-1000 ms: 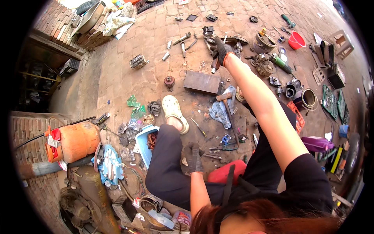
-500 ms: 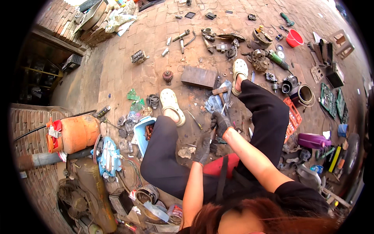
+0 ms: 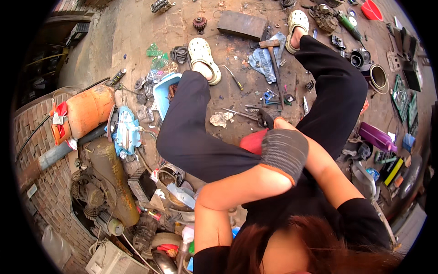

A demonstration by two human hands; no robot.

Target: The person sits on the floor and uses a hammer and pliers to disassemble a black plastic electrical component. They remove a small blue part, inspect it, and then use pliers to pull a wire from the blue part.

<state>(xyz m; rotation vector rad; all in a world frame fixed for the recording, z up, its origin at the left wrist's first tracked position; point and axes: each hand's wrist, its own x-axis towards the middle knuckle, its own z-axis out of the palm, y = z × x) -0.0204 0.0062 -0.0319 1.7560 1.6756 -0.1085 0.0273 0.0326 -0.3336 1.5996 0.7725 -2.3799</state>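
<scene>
Your left hand [image 3: 284, 153], in a grey knit glove with an orange cuff, is crossing in front of your body and lying over your right forearm, close above a red seat [image 3: 253, 140] showing between your legs. The glove's back is facing the camera, so you cannot tell how far the fingers are curled or whether anything is in them. Your right hand [image 3: 268, 116], in a dark glove, is reaching down to the ground between your knees; its fingers are hidden behind the wrist, so its grip cannot be told either. It is sitting just beside a scatter of small tools and a blue bit [image 3: 268, 96] on the dirt.

Just ahead of that hand, a hammer [image 3: 273, 55] with a wooden handle is lying across a folded piece of denim cloth [image 3: 260, 59]. A crumpled white rag [image 3: 221, 119] is resting near your left knee. Your feet are in white clogs [image 3: 203, 54], planted well apart. Beyond them a dark metal block [image 3: 242, 25] is lying flat. To your left, an orange gas cylinder [image 3: 86, 112] is lying on its side by the brick wall [image 3: 34, 182], and a light blue tray [image 3: 162, 93] is sitting beside your left leg.
</scene>
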